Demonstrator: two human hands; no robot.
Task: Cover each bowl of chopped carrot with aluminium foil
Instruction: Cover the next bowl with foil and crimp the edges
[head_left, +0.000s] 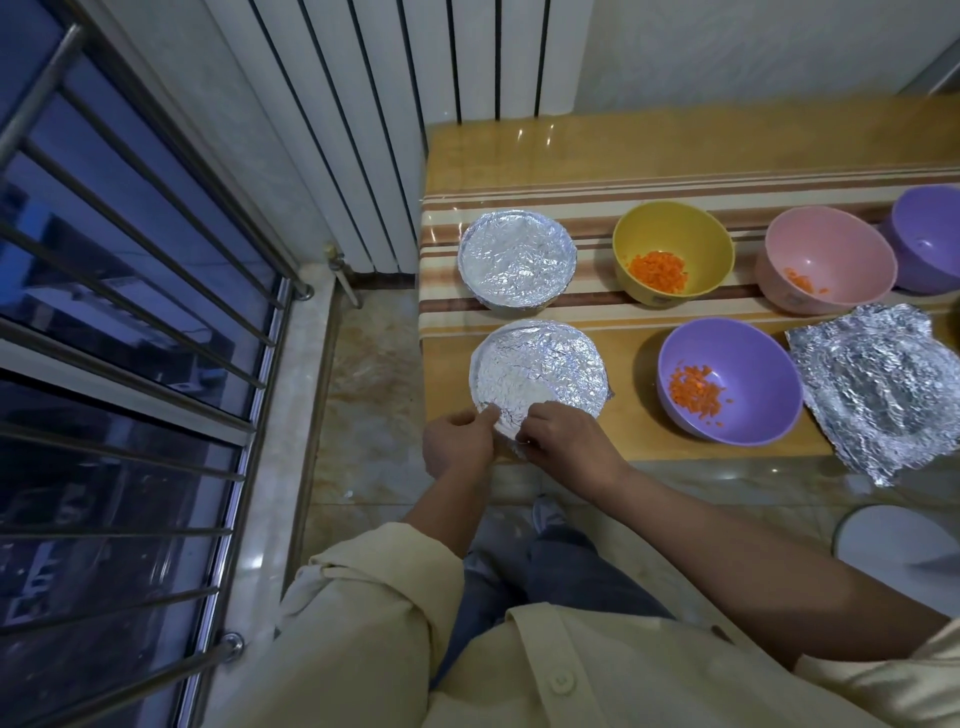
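Note:
Two foil-covered bowls stand at the table's left end: a far one (517, 260) and a near one (540, 371). My left hand (457, 447) and my right hand (563, 441) both pinch the foil at the near bowl's front rim, fingers curled round its edge. Three open bowls hold chopped carrot: a yellow bowl (670, 228), a pink bowl (841, 239) and a purple bowl (753, 364). A loose crumpled foil sheet (878, 384) lies to the right of the purple bowl.
Another purple bowl (930, 234) sits at the far right, its contents not visible. The wooden table (519, 150) has a striped cloth and stands against a white radiator (363, 104). A barred window (130, 312) lies left. A white round object (904, 545) sits lower right.

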